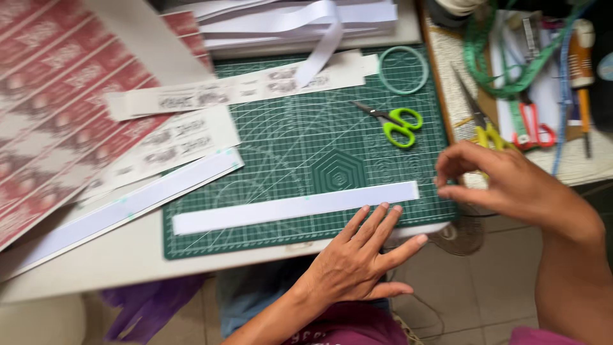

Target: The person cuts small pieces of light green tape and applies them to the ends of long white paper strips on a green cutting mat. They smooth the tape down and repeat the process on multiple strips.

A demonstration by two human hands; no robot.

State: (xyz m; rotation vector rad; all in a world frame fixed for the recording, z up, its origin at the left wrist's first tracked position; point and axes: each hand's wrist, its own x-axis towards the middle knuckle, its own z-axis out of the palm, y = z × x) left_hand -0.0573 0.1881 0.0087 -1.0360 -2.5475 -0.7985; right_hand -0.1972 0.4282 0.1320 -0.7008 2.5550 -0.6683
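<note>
Paper strip (pixel 294 207) under left fingers (pixel 377 217)

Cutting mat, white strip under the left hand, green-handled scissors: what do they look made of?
Cutting mat: apparently flexible plastic or rubber, matte dark green, printed with pale grid lines. White strip: looks like paper, flat, thin, matte; the left hand presses on it. Green-handled scissors: dark blades, probably metal, with glossy lime plastic loops.

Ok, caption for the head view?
Left hand presses a white strip on a green mat; right hand hovers by it.
</note>
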